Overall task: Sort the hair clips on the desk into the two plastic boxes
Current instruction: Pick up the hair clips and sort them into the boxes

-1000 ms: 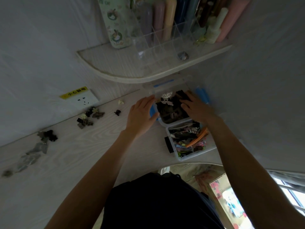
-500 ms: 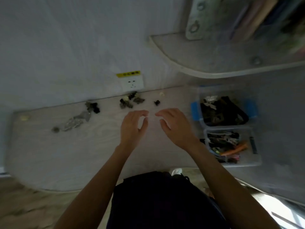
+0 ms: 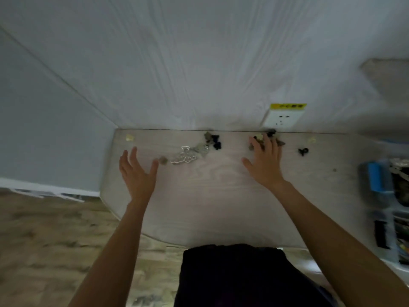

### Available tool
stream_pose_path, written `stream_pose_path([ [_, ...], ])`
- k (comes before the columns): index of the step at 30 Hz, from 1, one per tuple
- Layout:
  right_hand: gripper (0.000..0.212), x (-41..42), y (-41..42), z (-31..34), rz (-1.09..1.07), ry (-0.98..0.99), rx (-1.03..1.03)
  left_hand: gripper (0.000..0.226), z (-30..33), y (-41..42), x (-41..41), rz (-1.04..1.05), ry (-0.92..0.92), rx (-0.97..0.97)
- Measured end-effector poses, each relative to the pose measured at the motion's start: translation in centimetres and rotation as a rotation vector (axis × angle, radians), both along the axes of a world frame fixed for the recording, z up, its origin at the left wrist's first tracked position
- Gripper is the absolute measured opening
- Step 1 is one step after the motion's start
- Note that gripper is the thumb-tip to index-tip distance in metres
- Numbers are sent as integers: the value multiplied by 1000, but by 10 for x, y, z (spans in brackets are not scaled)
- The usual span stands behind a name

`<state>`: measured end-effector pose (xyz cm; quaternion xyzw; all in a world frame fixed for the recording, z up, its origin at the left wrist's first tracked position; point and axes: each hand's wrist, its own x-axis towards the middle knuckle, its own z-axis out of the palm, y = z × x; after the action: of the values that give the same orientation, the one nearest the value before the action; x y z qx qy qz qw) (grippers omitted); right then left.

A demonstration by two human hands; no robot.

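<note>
- Hair clips lie scattered along the back of the desk: a clear bear-shaped clip, a dark cluster, a lone black clip.
- Left hand is spread wide, its thumb near a small grey clip.
- Right hand has straight fingers reaching onto the clips under the wall socket.
- Plastic boxes sit at the desk's right edge, blurred.

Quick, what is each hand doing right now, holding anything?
Left hand: open, fingers spread, holding nothing.
Right hand: open, fingers straight, reaching onto the hair clips under the wall socket.
</note>
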<state>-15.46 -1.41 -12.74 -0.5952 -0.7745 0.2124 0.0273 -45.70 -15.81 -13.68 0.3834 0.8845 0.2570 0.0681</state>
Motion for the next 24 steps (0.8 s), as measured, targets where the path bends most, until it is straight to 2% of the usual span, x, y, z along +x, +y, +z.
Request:
stream_pose_path([
  [7,67,-34,-2,-9,-130,30,-36,68,-19,50,-62,-56,-93,-13],
  [11,67,-43,1,-9,-100,6,-19,62,-28,55,-46,-223,-277,66],
  [15,64,-59,-8,-8,-21,-26,-6,57,-33,55,5,-367,-393,163],
  [17,67,-68,-13,-5,7,-44,-5,60,-33,58,34,-486,-371,151],
  [21,73,-76,-9,1,120,-112,61,88,-30,72,76,-735,-145,18],
  [24,77,-78,3,1,328,-89,184,90,-28,74,84,-770,-107,-63],
])
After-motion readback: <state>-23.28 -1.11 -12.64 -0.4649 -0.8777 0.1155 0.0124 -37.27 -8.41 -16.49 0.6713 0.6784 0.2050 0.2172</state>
